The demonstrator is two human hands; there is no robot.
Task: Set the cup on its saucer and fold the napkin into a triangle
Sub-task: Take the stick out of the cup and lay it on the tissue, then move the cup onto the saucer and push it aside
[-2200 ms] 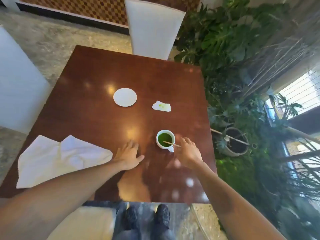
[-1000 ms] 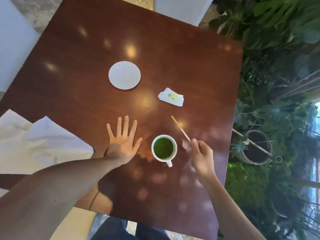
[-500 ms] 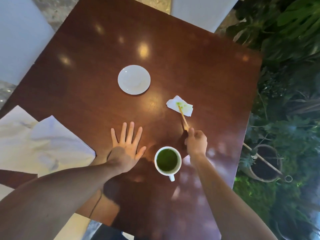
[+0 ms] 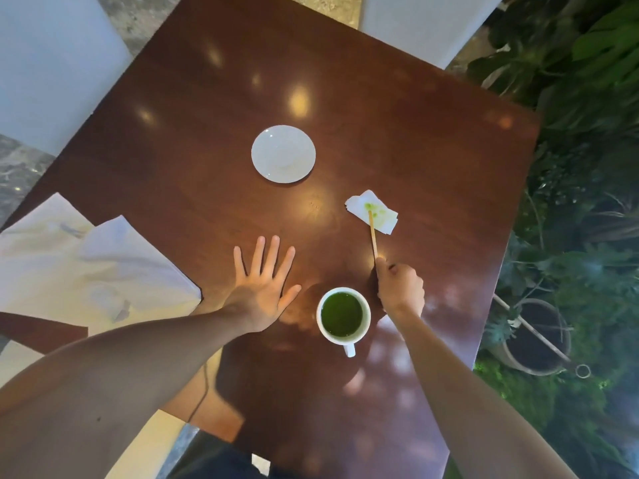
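A white cup (image 4: 343, 318) of green liquid stands on the brown table (image 4: 397, 133), handle toward me. The empty white saucer (image 4: 283, 154) lies farther back, apart from the cup. A large crumpled white napkin (image 4: 86, 264) lies at the table's left edge. My left hand (image 4: 264, 286) rests flat on the table with fingers spread, left of the cup. My right hand (image 4: 399, 288), just right of the cup, grips a thin wooden stirring stick (image 4: 372, 235). The stick's tip rests on a small green-stained paper tissue (image 4: 372, 211).
White chairs stand at the far edge (image 4: 418, 25) and the left (image 4: 52, 60). Green plants (image 4: 581, 98) and a plant pot (image 4: 537, 337) crowd the table's right side. Below the near table edge my legs show.
My right hand lifted the stick out of the cup and carried it back and right until its tip reached the stained tissue. My left hand spread flat. The camera tilted down.
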